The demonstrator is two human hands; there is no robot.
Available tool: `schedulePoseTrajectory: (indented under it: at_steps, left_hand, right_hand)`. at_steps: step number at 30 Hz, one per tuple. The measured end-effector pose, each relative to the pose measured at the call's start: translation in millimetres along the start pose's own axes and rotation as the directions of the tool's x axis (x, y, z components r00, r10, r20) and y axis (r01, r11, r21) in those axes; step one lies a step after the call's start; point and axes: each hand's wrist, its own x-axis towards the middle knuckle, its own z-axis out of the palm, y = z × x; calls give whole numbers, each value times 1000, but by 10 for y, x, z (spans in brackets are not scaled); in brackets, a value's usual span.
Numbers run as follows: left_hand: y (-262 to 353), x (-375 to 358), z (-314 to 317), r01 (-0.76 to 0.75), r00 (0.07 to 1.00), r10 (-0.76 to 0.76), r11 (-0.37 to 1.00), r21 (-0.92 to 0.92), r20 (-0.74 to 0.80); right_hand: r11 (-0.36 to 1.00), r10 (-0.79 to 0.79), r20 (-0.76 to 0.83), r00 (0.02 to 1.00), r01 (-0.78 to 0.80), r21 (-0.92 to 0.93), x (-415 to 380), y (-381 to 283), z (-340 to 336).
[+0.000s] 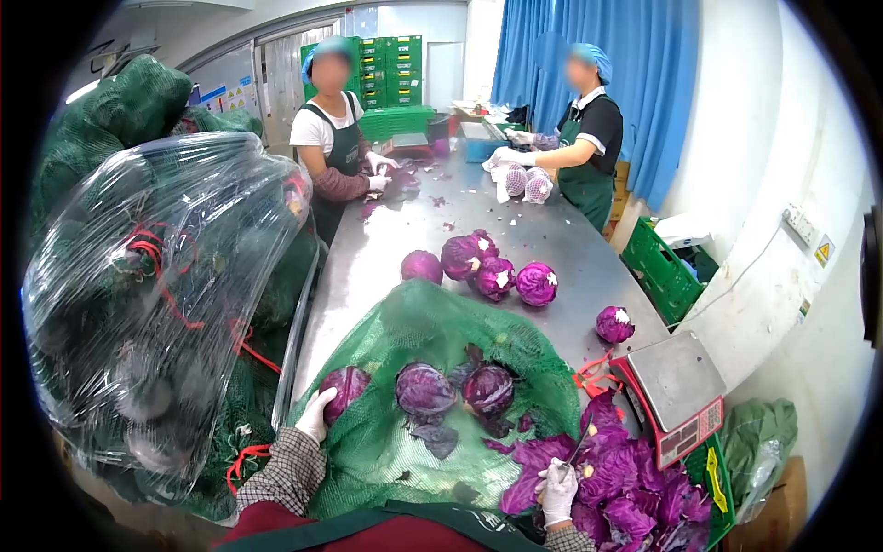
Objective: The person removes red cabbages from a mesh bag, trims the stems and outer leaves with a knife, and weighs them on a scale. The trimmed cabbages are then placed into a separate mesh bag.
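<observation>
Head-worn view — forward, down over the table (368, 248)

Warning signs on my feed, no words I can read
Beyond the white-gloved right hand (556, 492), a yellow triangular sign (824, 250) on the white wall (773, 308); nearer, blurred print on the red-and-silver scale (676, 382). Far past the white-gloved left hand (317, 416), I see yellow triangles on a blue-and-white poster (223, 97).

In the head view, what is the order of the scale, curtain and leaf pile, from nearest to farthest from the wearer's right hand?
1. Leaf pile: beside the right hand, to its right.
2. Scale: farther forward, right side.
3. Curtain: far background.
</observation>
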Motion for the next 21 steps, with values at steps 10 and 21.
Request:
schedulePoseTrajectory:
  at_steps: [10, 21]
  left_hand:
    - [-143, -148, 80, -208, 959, 258, 919, -334, 114]
    - [793, -467, 1198, -260, 748, 401, 910, -322, 529]
  right_hand:
    - [1000, -8, 14, 1000, 8, 12, 26, 49, -9]
    - [988, 9, 121, 993, -28, 152, -5, -132, -39]
